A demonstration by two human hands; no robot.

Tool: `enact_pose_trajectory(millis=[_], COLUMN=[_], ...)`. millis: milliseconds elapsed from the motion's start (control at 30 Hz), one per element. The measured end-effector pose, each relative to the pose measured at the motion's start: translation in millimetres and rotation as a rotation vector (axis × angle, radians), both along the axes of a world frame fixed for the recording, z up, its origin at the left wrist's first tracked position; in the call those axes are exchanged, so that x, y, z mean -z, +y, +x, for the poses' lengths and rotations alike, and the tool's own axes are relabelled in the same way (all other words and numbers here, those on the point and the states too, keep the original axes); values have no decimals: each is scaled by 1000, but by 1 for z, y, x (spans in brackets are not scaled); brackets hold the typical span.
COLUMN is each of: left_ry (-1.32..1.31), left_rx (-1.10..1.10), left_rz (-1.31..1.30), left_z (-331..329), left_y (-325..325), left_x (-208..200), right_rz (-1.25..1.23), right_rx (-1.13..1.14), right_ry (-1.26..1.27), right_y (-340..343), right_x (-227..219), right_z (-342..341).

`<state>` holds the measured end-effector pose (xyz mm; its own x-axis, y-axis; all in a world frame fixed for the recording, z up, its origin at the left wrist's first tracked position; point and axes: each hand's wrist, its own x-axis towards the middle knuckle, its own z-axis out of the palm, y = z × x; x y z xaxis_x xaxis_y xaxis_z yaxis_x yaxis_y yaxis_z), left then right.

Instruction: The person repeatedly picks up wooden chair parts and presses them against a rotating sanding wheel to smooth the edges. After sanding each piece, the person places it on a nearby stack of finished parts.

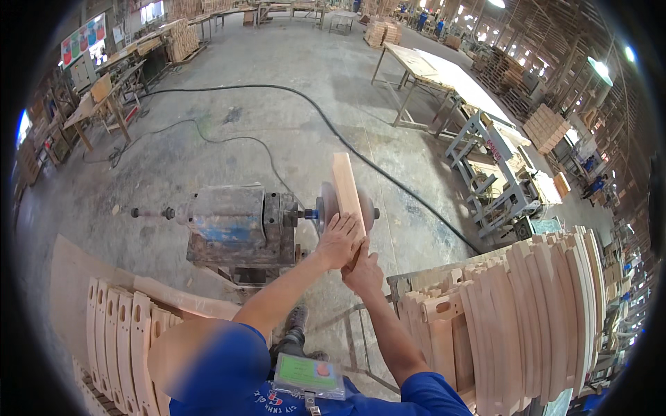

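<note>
A long, pale wooden piece points away from me, lying against a round sanding wheel that looks blurred. My left hand lies over the wood's near part, fingers closed on it just on my side of the wheel. At the near end, my right hand is wrapped around the same piece, close against the left one. The wheel sits on the shaft of a worn grey and blue motor to the left of my hands.
Stacked curved wooden pieces stand close on my right. More slotted wooden pieces stand at lower left. A thick black hose crosses the concrete floor beyond the wheel. Farther right are a long table and a grey metal frame.
</note>
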<state>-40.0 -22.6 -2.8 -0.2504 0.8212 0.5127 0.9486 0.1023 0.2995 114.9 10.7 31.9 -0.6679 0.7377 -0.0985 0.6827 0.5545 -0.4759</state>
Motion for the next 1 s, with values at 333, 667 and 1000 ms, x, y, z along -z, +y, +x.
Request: enact_pose_trajectory(millis=[333, 667, 1000], left_ry=[-13, -193, -1989], left_rx=[299, -6, -186], left_rz=[21, -120, 252], left_z=[102, 64, 119], left_y=[-85, -23, -48], left_x=[21, 3, 23], right_rz=[-1050, -2163, -247], right_rx=[26, 87, -143], right_ry=[496, 1303, 286], right_y=[-64, -71, -95], right_x=[64, 92, 44], right_z=[142, 103, 201])
